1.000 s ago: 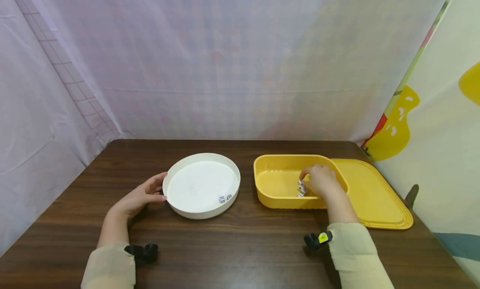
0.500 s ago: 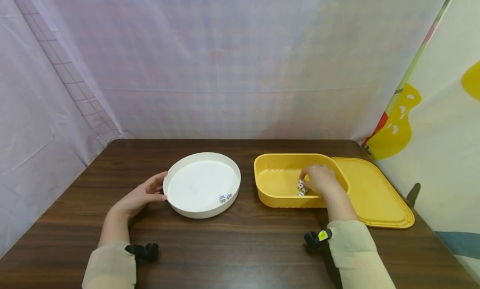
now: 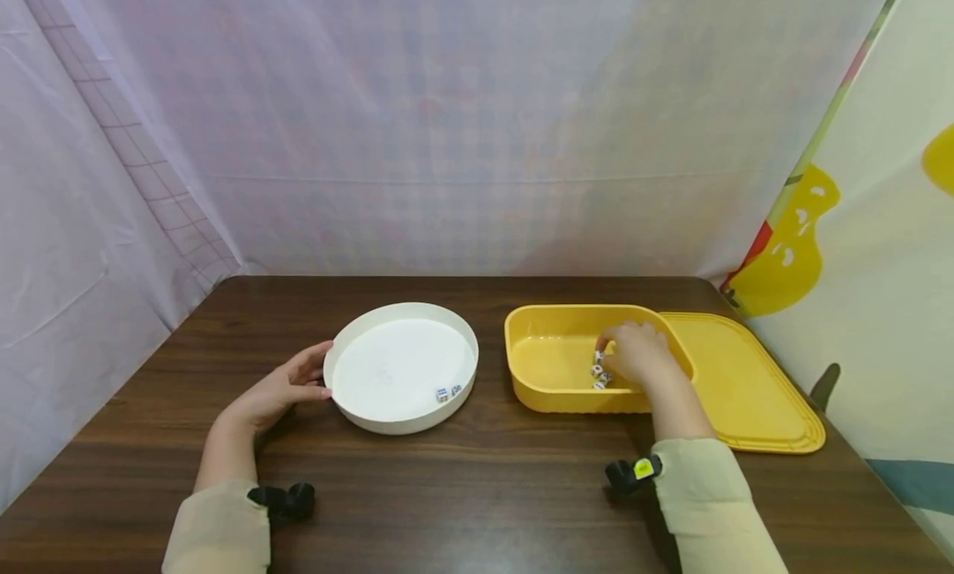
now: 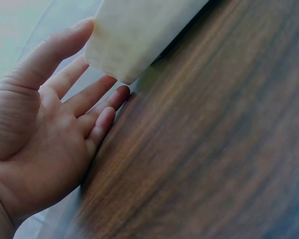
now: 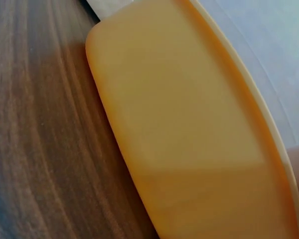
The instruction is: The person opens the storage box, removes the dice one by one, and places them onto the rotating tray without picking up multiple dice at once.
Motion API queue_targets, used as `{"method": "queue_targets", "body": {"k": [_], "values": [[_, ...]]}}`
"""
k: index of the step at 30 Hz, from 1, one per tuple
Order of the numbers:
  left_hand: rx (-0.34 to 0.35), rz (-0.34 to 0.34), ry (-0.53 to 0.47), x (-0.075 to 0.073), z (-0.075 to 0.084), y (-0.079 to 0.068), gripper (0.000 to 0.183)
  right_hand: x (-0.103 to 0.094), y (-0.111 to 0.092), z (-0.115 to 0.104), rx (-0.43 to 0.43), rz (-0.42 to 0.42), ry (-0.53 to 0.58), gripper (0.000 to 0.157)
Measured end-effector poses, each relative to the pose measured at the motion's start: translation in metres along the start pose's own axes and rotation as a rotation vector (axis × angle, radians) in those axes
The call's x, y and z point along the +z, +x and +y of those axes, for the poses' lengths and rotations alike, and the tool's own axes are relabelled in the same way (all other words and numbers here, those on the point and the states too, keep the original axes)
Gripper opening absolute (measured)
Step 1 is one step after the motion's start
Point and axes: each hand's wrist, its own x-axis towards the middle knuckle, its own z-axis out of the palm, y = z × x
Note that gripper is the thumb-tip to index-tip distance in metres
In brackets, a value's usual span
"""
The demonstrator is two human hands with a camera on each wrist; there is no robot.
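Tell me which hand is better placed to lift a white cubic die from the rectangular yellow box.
Probably the right hand: it reaches into the rectangular yellow box, right by the white cubic dice. The left hand touches the round white tray, farther from them.

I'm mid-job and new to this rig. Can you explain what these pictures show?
There's no robot here, just a person's bare left hand and right hand. The wide view comes from a head-worn camera; each close-up comes from a wrist camera. On the dark wooden table are a white round tray with two dice inside, a yellow box with more dice, and a flat yellow lid to the box's right. The left hand touches the tray's side. The right hand reaches into the box at its dice; whether it grips one, I cannot tell.
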Motion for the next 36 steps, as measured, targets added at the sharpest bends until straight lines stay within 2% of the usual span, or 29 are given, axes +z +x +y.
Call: {"method": "queue_targets", "body": {"k": [15,25,36], "values": [[-0.003,0.001,-0.003,-0.001,-0.001,0.000,0.082,-0.009,-0.004,-0.015,-0.016,0.061,-0.034,0.012],[-0.007,0.004,0.005,-0.002,-0.006,0.002,0.083,-0.015,-0.006,-0.032,-0.063,0.106,-0.028,0.011],[-0.010,0.008,-0.007,-0.001,-0.001,0.001,0.082,-0.021,-0.009,-0.054,-0.120,0.154,-0.047,0.008]]}}
